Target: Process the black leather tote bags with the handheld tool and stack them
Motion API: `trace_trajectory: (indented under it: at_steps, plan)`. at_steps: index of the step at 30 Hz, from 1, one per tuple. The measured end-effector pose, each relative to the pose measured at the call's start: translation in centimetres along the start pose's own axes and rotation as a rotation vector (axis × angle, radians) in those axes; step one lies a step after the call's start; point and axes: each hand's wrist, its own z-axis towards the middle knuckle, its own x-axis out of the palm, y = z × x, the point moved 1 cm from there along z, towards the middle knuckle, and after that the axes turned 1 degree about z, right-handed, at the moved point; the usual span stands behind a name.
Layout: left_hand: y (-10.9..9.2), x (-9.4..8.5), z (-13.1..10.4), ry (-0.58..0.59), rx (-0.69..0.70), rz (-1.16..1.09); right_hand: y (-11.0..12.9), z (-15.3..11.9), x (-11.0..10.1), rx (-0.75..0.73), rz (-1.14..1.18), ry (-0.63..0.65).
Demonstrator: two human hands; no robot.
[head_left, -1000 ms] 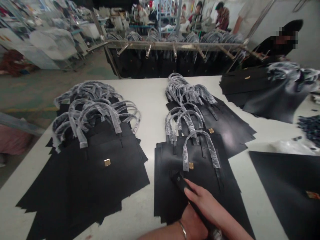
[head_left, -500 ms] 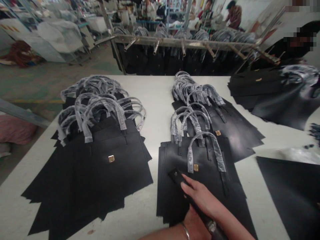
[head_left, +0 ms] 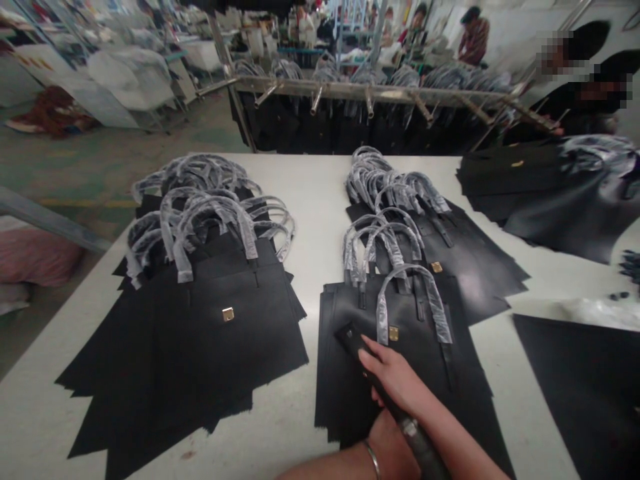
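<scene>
My right hand [head_left: 393,370] grips a black strap [head_left: 377,387] near its upper end, thumb along the top. A small metal stud shows at the strap's tip, and a shiny fitting sits lower down. My left hand [head_left: 395,440], with a bangle at the wrist, is closed around the strap lower down; its fingers are mostly hidden. Both hands are over a black bag panel [head_left: 345,387] with a gold lock plate [head_left: 394,333] and a plastic-wrapped handle [head_left: 410,272]. This panel tops a stack of similar ones.
Another stack of black panels [head_left: 200,347] with wrapped handles lies at left. More panels [head_left: 480,260] lie behind right, and a plain black sheet [head_left: 585,380] at right. Beyond the white table [head_left: 310,220], a metal rack [head_left: 370,87] holds hanging bags. People stand at the far right.
The strap's tip and my right hand have shifted slightly up and left. My left hand stays beside the strap. The view has turned a little, and another person's head shows at right.
</scene>
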Motion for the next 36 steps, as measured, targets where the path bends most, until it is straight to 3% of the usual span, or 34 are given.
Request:
trace_trajectory:
  at_steps: [3,6,8,10,13,16,19,21,24,27,29,32,34,36]
  plan:
    - [0.6,-0.2,-0.1,-0.045,0.012,-0.050,1.2,-0.6,-0.6,-0.081,0.076,-0.091]
    - [2.0,-2.8,-1.0,-0.139,0.022,-0.129,1.1,-3.8,-3.1,-0.109,0.118,-0.117]
    - [3.7,-5.7,-1.6,-0.257,-0.108,-0.092,0.3,-6.6,-5.1,-0.047,0.153,-0.114]
    - [5.7,-8.6,-1.8,-0.311,-0.342,-0.003,-1.2,-9.1,-6.8,0.039,0.166,-0.138]
    - [8.1,-11.4,-1.2,-0.231,-0.555,-0.064,-4.2,-12.0,-8.4,0.112,0.168,-0.203]
    - [8.7,-12.9,-0.2,-0.128,-0.556,-0.191,-7.3,-14.1,-9.1,0.126,0.253,-0.274]
    - [7.7,-14.9,0.2,-0.033,-0.431,-0.291,-10.3,-16.1,-9.5,0.156,0.387,-0.355]
    - [6.3,-17.3,-0.2,-0.010,-0.347,-0.475,-12.3,-17.2,-9.8,0.181,0.479,-0.426]
    - [3.4,-21.8,-0.9,-0.104,-0.364,-1.040,-15.2,-18.3,-10.2,0.172,0.573,-0.530]
    - [-0.6,-24.6,-0.4,-0.196,-0.425,-1.317,-17.1,-19.0,-10.2,0.174,0.626,-0.614]
    - [-3.1,-24.0,0.9,-0.179,-0.461,-1.399,-17.6,-19.3,-10.1,0.193,0.650,-0.665]
    - [-4.9,-19.8,3.5,-0.134,-0.447,-1.377,-17.7,-19.7,-10.2,0.186,0.669,-0.725]
    - [-4.6,-15.8,4.5,-0.137,-0.363,-1.132,-17.6,-19.9,-10.4,0.169,0.662,-0.746]
    - [-3.4,-11.6,4.1,-0.115,-0.269,-0.684,-17.6,-19.9,-10.6,0.147,0.642,-0.742]
